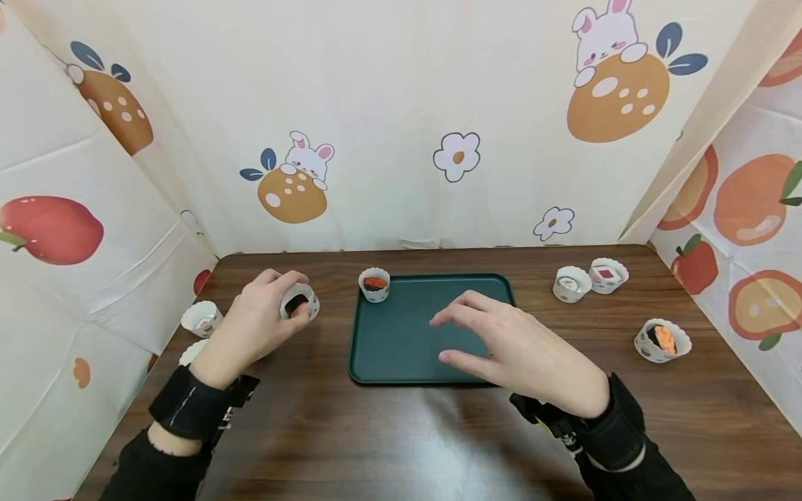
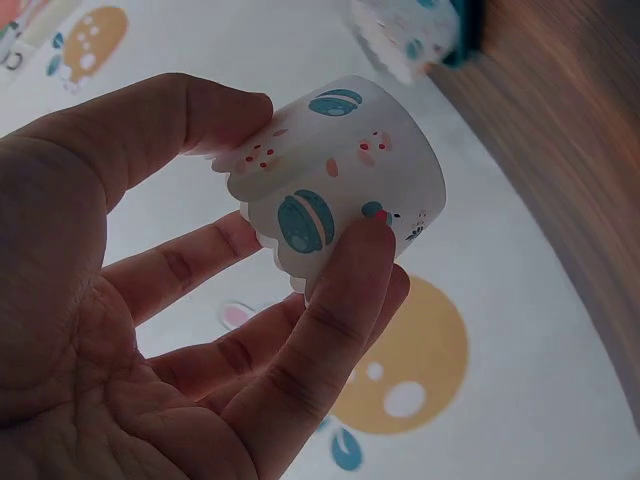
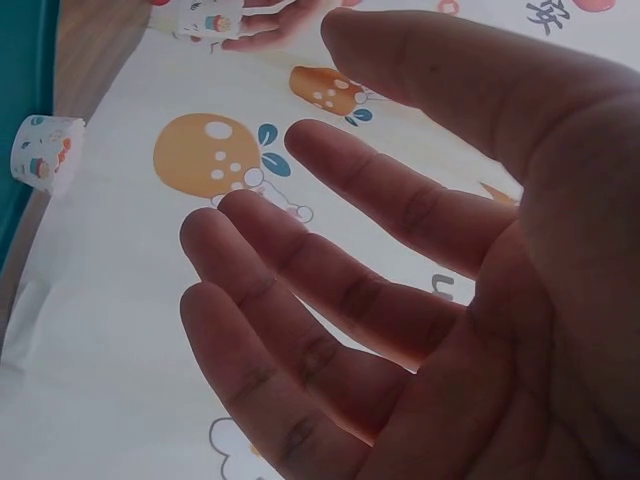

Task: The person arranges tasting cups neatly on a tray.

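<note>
My left hand (image 1: 260, 323) holds a white paper cup (image 1: 305, 298) with a scalloped rim between thumb and fingers, left of the tray. Inside the cup shows a dark piece with some orange, like sushi. The left wrist view shows the same printed cup (image 2: 335, 180) pinched by the fingertips. Over the dark green tray (image 1: 401, 334), my right hand (image 1: 507, 341) hovers with its fingers apart, holding nothing. Another paper cup (image 1: 374, 285), with an orange-topped dark piece in it, stands at the tray's back left corner.
Two paper cups, one (image 1: 571, 284) and another (image 1: 608, 275), stand together at the back right. A cup (image 1: 661, 341) with an orange-topped piece is nearer the right edge. At the left edge a cup (image 1: 202, 319) stands, and another (image 1: 191, 352) is partly behind my wrist. Printed curtains border the table.
</note>
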